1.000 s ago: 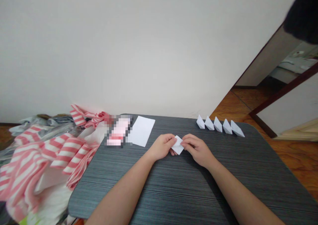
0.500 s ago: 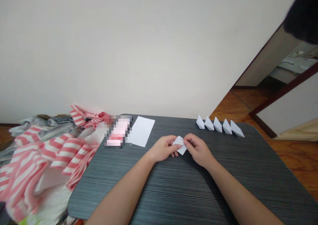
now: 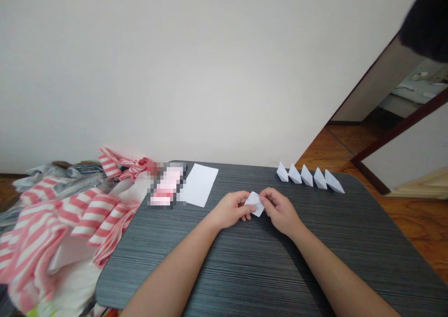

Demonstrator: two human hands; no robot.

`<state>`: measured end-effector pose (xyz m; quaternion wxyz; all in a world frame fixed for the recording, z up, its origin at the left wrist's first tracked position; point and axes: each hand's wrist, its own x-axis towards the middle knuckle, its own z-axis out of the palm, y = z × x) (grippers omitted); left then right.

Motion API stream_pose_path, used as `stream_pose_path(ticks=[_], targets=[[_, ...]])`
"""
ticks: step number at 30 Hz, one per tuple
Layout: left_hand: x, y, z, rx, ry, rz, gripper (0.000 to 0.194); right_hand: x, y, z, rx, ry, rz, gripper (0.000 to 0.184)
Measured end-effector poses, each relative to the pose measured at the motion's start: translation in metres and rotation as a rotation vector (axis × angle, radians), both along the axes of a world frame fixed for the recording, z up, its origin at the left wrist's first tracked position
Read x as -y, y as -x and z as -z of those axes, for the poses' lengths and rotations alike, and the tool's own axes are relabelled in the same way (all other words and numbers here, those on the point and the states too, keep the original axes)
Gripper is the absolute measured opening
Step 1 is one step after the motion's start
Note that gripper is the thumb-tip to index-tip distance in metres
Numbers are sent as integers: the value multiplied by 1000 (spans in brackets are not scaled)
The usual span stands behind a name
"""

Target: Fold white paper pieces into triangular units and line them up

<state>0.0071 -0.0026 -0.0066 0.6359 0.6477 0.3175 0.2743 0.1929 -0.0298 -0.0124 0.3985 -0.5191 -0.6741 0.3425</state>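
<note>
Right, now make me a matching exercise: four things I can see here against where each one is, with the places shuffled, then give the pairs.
Things
1. small folded paper
2. row of five paper shapes
3. larger white paper
4. striped cloth

Places
A. toward the far left corner of the table
B. in a heap beside the table's left side
C. held between left hand and right hand
D. toward the table's far right corner

Pairs: 1-C, 2-D, 3-A, 4-B
</note>
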Motion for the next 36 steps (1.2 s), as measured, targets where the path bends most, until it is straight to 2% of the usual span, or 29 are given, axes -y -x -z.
stream_pose_path(ticks=[4,17,23,26,29,36], targets=[[1,0,-1,-12,-19,8,32,0,0,-1,6,5,23,13],[2,0,-3,-19,-24,15,27,0,0,-3,-3,-5,31,15],[1,0,1,52,24,-40,55,-1,1,-1,-100,-24,98,18],[0,1,0,88,53,-50,51,-2,1,0,-134,-48,108,18],[-2,1,-3,105,104,-42,36,-1,0,0,-135,-73,112,17],[-1,1,-3,29,76,-42,33,-1,-2,0,-62,-98,79,13]])
